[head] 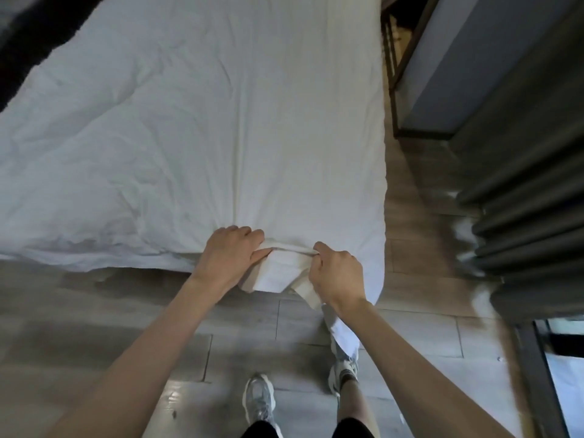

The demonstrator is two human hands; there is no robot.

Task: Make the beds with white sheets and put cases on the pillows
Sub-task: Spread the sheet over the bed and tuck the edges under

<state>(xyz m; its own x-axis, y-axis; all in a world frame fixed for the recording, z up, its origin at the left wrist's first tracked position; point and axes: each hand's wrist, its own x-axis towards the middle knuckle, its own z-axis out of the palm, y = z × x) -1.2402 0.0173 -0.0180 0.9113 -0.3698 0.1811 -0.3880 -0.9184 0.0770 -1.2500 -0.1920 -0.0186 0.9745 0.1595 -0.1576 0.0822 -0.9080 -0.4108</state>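
A white sheet (202, 121) lies spread and wrinkled over the bed, filling the upper left and middle of the head view. At the bed's near edge a bunch of the sheet's hem (278, 267) is gathered up. My left hand (229, 257) grips the left side of that bunch, fingers curled over its top. My right hand (336, 273) pinches the right side of it, and a loose strip of cloth hangs down below the wrist toward the floor. No pillow or pillowcase shows.
Grey wood-look floor (158, 327) lies under my feet in light sneakers (259, 399). A dark ribbed radiator (524, 222) stands at the right. A dark-framed grey panel (442, 74) is at the upper right, with a narrow aisle beside the bed. A dark strip (28, 42) runs along the bed's far left.
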